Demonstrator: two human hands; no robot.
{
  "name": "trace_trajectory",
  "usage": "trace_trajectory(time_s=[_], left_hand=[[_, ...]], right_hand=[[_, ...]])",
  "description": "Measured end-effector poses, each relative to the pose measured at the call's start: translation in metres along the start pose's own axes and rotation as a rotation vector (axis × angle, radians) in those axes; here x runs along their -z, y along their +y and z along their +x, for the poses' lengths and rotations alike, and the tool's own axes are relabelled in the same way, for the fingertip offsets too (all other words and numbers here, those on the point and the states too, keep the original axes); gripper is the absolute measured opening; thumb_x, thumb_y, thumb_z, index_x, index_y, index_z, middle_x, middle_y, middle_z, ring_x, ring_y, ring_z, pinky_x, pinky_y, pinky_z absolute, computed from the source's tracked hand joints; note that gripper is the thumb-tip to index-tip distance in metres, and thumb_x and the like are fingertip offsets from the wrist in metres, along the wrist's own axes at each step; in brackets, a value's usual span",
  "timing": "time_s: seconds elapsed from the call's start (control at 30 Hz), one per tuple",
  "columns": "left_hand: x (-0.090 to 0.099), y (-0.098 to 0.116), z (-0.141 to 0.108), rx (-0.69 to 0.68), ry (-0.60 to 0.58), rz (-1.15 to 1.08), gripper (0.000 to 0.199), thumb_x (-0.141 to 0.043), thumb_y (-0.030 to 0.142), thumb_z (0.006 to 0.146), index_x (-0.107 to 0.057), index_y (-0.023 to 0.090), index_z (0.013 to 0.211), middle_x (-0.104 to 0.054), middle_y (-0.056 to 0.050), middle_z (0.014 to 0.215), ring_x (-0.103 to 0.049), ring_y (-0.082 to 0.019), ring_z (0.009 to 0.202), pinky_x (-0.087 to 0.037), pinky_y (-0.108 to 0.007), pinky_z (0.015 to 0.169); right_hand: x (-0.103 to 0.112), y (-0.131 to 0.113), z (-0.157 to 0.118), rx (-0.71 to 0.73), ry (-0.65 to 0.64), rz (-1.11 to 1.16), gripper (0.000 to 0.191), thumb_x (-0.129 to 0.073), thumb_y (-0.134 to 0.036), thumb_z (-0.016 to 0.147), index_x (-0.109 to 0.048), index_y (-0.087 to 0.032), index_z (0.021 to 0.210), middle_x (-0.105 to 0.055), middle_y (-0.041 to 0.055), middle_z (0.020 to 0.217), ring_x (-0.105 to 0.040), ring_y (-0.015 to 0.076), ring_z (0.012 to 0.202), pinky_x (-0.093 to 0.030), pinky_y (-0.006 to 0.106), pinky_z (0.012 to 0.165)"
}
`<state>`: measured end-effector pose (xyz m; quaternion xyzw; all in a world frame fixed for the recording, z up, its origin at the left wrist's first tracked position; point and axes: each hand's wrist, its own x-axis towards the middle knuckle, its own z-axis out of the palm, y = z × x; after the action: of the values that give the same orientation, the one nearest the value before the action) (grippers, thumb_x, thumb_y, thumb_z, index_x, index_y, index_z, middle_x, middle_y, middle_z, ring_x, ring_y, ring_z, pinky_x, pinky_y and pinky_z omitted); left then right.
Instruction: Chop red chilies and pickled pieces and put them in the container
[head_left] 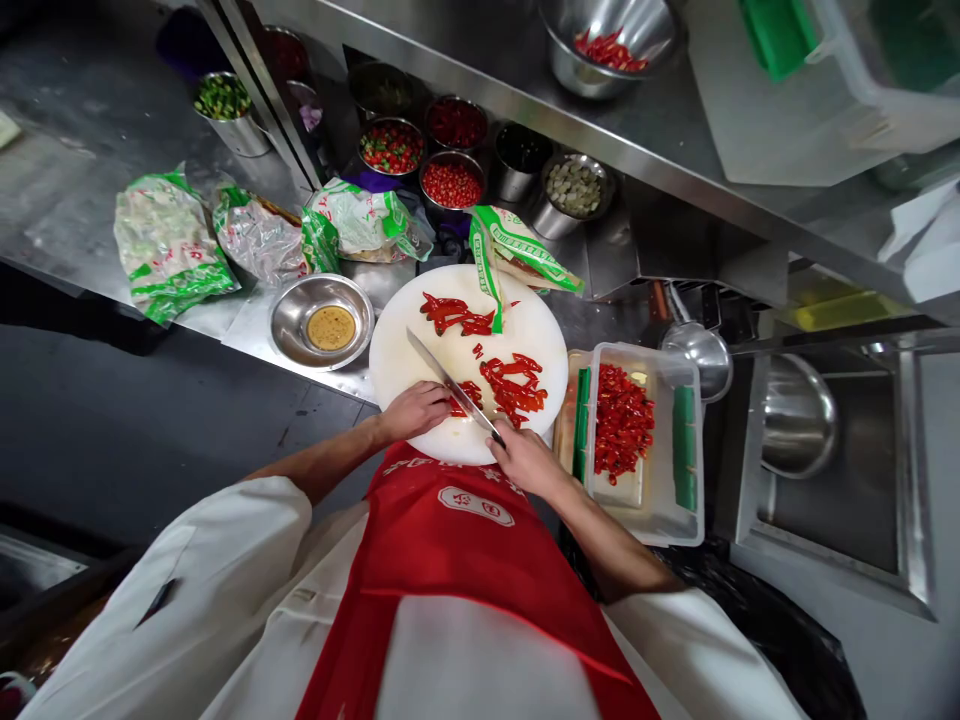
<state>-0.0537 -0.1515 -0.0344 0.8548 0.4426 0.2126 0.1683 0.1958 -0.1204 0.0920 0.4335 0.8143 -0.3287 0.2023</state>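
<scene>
A round white cutting board (525, 325) lies on the steel counter with several red chili peppers (514, 385) scattered on it. My right hand (529, 460) grips the handle of a long knife (446, 378), whose blade angles up and left across the board. My left hand (412, 410) rests at the board's near edge, fingers curled on a few red chilies (469, 393) right beside the blade. A clear plastic tub (660, 500) to the right of the board holds chopped red chili (621, 420).
A steel bowl (289, 320) with tan paste sits left of the board. Green-and-white plastic bags (169, 245) lie behind it. Several steel tubs of chopped chilies and garnish (450, 183) stand under the shelf. A ladle (701, 352) and sink (832, 490) are at right.
</scene>
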Motion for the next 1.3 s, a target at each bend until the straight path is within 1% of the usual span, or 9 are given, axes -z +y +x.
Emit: trace_trajectory(time_s=[0.2,0.47,0.6,0.7,0.8,0.97,1.03,1.2,1.3], left_hand=[[0.004,-0.002,-0.015,0.069,0.002,0.017,0.023,-0.05,0.032,0.097,-0.07,0.023,0.105,-0.066,-0.007,0.115,-0.055,-0.022,0.109,-0.045,-0.038,0.096],[0.005,-0.001,-0.011,0.065,0.003,0.017,0.027,-0.045,0.027,0.1,-0.071,0.02,0.1,-0.068,-0.008,0.111,-0.058,-0.02,0.105,-0.047,-0.036,0.094],[0.009,0.005,-0.016,0.061,0.09,0.037,0.02,-0.052,0.03,0.097,-0.071,0.022,0.098,-0.067,-0.007,0.11,-0.058,-0.021,0.106,-0.048,-0.037,0.091],[0.007,0.004,-0.021,0.076,0.084,0.031,0.019,-0.053,0.03,0.096,-0.071,0.022,0.099,-0.068,-0.007,0.108,-0.058,-0.021,0.104,-0.048,-0.037,0.091],[0.003,0.0,-0.022,0.078,0.058,0.009,0.022,-0.049,0.027,0.097,-0.07,0.022,0.1,-0.069,-0.007,0.108,-0.059,-0.019,0.104,-0.049,-0.037,0.093],[0.004,-0.001,-0.023,0.062,0.051,-0.001,0.024,-0.047,0.027,0.098,-0.07,0.021,0.099,-0.069,-0.007,0.109,-0.06,-0.019,0.105,-0.049,-0.037,0.095],[0.008,0.001,-0.027,0.078,0.079,-0.006,0.022,-0.05,0.027,0.097,-0.07,0.021,0.101,-0.069,-0.007,0.112,-0.059,-0.02,0.11,-0.049,-0.038,0.096],[0.013,0.003,-0.04,0.114,0.103,-0.025,0.019,-0.054,0.028,0.095,-0.069,0.022,0.104,-0.069,-0.007,0.108,-0.059,-0.02,0.106,-0.049,-0.039,0.095],[0.011,0.001,-0.039,0.112,0.081,-0.05,0.02,-0.051,0.026,0.096,-0.069,0.021,0.102,-0.069,-0.008,0.106,-0.06,-0.02,0.103,-0.05,-0.038,0.094]], right_hand=[[0.013,0.017,-0.058,0.016,-0.089,0.07,0.024,-0.034,-0.038,0.102,-0.051,-0.023,0.11,-0.07,0.0048,0.09,-0.066,0.022,0.085,-0.033,0.028,0.067],[-0.011,-0.009,0.013,0.029,-0.004,0.017,0.025,-0.038,-0.034,0.101,-0.052,-0.019,0.115,-0.07,0.0102,0.102,-0.065,0.0228,0.092,-0.034,0.027,0.072],[0.002,0.005,-0.023,0.01,0.0,0.047,0.025,-0.037,-0.037,0.101,-0.053,-0.021,0.112,-0.07,0.0068,0.094,-0.064,0.022,0.087,-0.033,0.027,0.069],[0.009,0.012,-0.05,0.022,-0.083,0.096,0.024,-0.037,-0.038,0.101,-0.054,-0.023,0.109,-0.069,0.0045,0.088,-0.064,0.0211,0.083,-0.033,0.027,0.067],[0.001,0.003,-0.038,0.003,-0.112,0.103,0.023,-0.038,-0.036,0.101,-0.054,-0.022,0.111,-0.07,0.0063,0.091,-0.064,0.0218,0.085,-0.034,0.027,0.068],[-0.015,-0.012,0.012,0.04,-0.003,0.105,0.024,-0.042,-0.034,0.1,-0.054,-0.021,0.116,-0.07,0.0089,0.105,-0.063,0.0231,0.095,-0.035,0.027,0.074],[-0.012,-0.007,0.007,0.05,0.02,0.112,0.024,-0.041,-0.036,0.1,-0.054,-0.022,0.114,-0.07,0.0078,0.101,-0.064,0.0227,0.094,-0.034,0.027,0.073],[0.0,0.01,-0.043,0.051,-0.031,0.11,0.026,-0.039,-0.041,0.101,-0.056,-0.024,0.111,-0.071,0.0055,0.091,-0.065,0.0224,0.084,-0.033,0.027,0.068],[-0.006,0.001,-0.038,0.026,-0.098,0.08,0.026,-0.04,-0.039,0.101,-0.057,-0.023,0.112,-0.071,0.0067,0.091,-0.066,0.0234,0.084,-0.034,0.028,0.067]])
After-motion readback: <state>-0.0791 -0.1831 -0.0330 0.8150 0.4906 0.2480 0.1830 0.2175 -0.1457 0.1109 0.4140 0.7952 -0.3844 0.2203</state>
